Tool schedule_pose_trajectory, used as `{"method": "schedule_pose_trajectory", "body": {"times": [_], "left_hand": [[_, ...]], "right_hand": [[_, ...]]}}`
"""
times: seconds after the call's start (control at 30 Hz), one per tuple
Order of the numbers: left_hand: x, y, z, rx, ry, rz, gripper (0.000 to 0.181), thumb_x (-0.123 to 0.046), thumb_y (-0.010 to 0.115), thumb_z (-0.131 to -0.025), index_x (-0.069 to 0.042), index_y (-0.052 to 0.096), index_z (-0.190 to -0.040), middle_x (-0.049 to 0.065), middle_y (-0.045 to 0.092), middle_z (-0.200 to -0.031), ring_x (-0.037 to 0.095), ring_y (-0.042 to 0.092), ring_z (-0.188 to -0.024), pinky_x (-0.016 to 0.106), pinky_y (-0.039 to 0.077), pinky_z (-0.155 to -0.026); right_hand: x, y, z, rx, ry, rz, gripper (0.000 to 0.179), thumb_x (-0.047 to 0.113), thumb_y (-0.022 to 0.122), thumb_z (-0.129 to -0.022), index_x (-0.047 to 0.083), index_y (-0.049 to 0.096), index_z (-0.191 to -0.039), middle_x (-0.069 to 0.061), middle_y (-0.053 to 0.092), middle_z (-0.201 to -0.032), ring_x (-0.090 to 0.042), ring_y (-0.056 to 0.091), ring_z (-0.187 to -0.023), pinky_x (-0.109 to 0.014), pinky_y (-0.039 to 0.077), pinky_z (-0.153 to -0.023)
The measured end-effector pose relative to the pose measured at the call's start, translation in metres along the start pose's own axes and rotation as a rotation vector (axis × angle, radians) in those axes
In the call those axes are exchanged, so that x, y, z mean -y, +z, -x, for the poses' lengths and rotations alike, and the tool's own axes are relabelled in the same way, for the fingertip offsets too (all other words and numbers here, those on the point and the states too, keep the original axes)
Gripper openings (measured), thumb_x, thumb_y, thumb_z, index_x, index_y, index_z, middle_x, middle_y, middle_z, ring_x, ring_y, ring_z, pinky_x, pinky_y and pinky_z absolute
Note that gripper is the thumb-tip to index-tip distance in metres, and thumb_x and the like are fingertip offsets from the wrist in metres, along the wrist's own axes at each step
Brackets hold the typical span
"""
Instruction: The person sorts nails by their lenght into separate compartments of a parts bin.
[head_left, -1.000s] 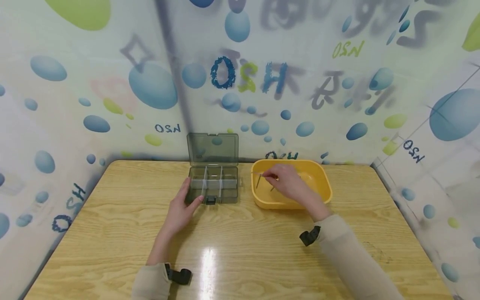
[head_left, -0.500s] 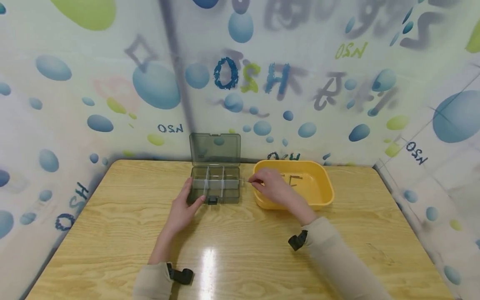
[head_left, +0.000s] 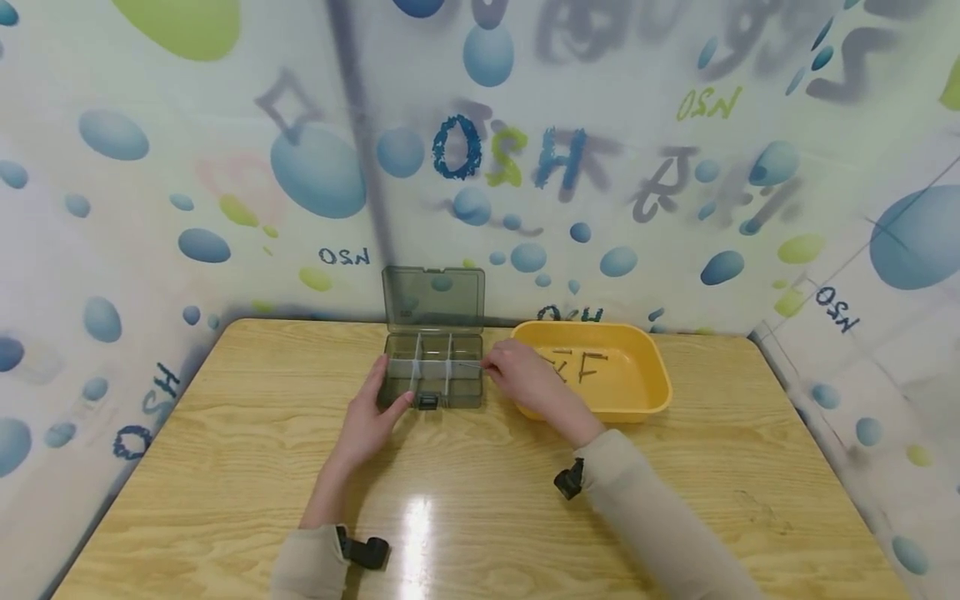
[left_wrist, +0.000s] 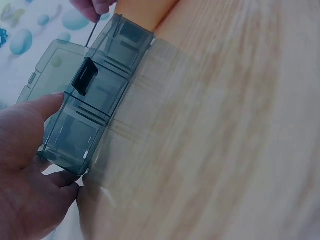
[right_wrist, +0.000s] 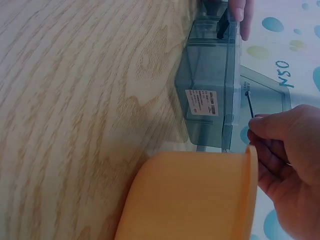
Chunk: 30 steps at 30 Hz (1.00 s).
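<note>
R hand point(head_left: 525, 379) pinches thin rod point(right_wrist: 251, 106) over box point(head_left: 466, 390) (L hand point(head_left: 367, 423) grips box).

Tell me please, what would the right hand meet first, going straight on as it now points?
Probably the left hand, at the left side of the transparent grey plastic box: the right hand points across it. Height is unclear; its translucent white dividers may come first.

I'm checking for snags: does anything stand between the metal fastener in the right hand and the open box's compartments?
Nothing visible: the fastener reaches over the right side of the box, its lid stands open behind, and the left hand grips its left end.
</note>
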<state>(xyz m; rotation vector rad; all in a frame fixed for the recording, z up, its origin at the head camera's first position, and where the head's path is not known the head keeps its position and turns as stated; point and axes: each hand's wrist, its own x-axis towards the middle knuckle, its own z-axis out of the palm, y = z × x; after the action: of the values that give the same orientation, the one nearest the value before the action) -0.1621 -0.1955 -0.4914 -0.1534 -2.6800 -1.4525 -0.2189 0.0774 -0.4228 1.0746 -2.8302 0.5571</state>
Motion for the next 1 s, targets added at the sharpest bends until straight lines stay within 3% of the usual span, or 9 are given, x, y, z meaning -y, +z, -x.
{"method": "schedule_pose_trajectory", "body": {"times": [0.17, 0.4, 0.77, 1.0], "left_hand": [[0.001, -0.001, 0.0, 0.005, -0.002, -0.011, 0.081, -0.024, 0.067, -0.102, 0.0, 0.018, -0.163, 0.025, 0.017, -0.166, 0.042, 0.018, -0.152, 0.053, 0.016, -0.124], [-0.001, -0.002, 0.001, 0.007, -0.003, -0.016, 0.081, -0.026, 0.066, -0.103, -0.001, 0.018, -0.163, 0.024, 0.016, -0.167, 0.041, 0.018, -0.152, 0.054, 0.016, -0.124], [-0.002, 0.0, -0.001, 0.007, 0.009, -0.027, 0.081, -0.025, 0.066, -0.103, 0.001, 0.018, -0.162, 0.024, 0.017, -0.167, 0.042, 0.019, -0.152, 0.054, 0.016, -0.124], [0.001, 0.0, 0.0, -0.001, 0.001, -0.025, 0.081, -0.026, 0.067, -0.102, 0.0, 0.019, -0.163, 0.024, 0.018, -0.166, 0.042, 0.019, -0.152, 0.055, 0.017, -0.123]], "right_hand": [[0.002, 0.002, -0.004, 0.022, -0.007, 0.037, 0.016, 0.003, 0.064, -0.1, 0.001, 0.076, -0.111, -0.011, 0.072, -0.106, -0.029, 0.066, -0.102, -0.04, 0.056, -0.093], [0.002, 0.008, -0.01, 0.012, -0.049, 0.095, 0.014, -0.001, 0.064, -0.098, 0.001, 0.076, -0.104, -0.01, 0.073, -0.1, -0.027, 0.067, -0.096, -0.037, 0.058, -0.087], [-0.003, 0.005, -0.003, -0.03, -0.057, 0.023, 0.012, 0.003, 0.066, -0.098, 0.002, 0.077, -0.103, -0.007, 0.072, -0.099, -0.024, 0.066, -0.096, -0.035, 0.057, -0.086], [-0.01, 0.004, 0.002, -0.073, -0.144, 0.001, 0.013, 0.0, 0.069, -0.096, 0.001, 0.078, -0.107, -0.007, 0.07, -0.1, -0.025, 0.066, -0.098, -0.036, 0.057, -0.089]]}}
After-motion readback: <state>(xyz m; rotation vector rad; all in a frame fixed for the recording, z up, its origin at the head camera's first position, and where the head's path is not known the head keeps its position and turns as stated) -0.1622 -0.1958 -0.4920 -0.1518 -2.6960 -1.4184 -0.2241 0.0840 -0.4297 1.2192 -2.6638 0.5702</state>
